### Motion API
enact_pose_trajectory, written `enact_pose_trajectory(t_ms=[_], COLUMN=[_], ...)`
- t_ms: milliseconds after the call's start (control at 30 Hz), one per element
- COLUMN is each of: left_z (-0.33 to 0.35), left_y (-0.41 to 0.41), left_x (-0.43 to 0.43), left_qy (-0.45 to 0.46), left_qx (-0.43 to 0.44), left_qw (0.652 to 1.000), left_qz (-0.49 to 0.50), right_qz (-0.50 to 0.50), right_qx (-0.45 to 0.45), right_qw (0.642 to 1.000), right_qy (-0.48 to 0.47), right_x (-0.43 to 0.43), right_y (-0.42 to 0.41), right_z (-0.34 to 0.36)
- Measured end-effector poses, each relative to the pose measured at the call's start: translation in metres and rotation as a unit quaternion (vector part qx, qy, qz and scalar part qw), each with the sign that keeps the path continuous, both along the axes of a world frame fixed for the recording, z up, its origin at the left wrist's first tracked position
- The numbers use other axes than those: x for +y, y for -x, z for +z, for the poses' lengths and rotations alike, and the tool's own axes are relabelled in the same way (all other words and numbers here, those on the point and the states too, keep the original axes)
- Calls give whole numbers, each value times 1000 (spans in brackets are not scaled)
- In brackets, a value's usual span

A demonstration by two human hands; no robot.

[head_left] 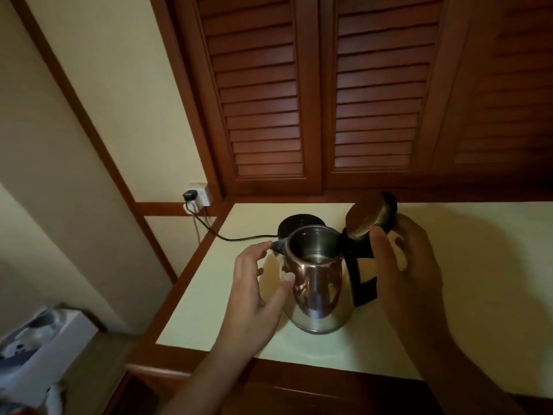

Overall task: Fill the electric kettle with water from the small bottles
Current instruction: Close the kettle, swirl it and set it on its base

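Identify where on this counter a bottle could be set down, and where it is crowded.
Free: the counter right of the kettle, beyond the right hand; also the front strip below the kettle. Crowded: the left, with the left hand, base and cord.

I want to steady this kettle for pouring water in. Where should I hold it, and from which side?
Grip the black handle of the kettle, coming from the right: it is a vertical loop on that side, below the raised lid.
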State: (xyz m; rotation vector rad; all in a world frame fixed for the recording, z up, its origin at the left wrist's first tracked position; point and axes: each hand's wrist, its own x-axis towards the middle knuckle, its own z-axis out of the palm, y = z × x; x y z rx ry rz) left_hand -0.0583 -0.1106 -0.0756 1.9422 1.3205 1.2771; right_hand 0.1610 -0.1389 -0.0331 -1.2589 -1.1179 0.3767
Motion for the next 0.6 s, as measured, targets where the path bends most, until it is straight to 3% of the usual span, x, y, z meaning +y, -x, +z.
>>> enact_pose_trajectory(t_ms=[133,267,467,600], left_z=[-7,-9,-12,-14], left_y=[6,16,29,32], left_x=[6,5,5,8], left_qy=[4,17,22,19], left_qx=[-9,-15,-12,-25], left_qw=[1000,999,999,998], left_qz=[-25,-48,-44,-51], right_qz=[-30,-50,-23,-26], right_qx=[-65,-200,-415,-485], right_qw=[997,978,909,872], right_qy=[-13,-21,7,57], right_x=[1,8,18,19], right_y=[13,28,42,51], right_z=[10,17,19,17])
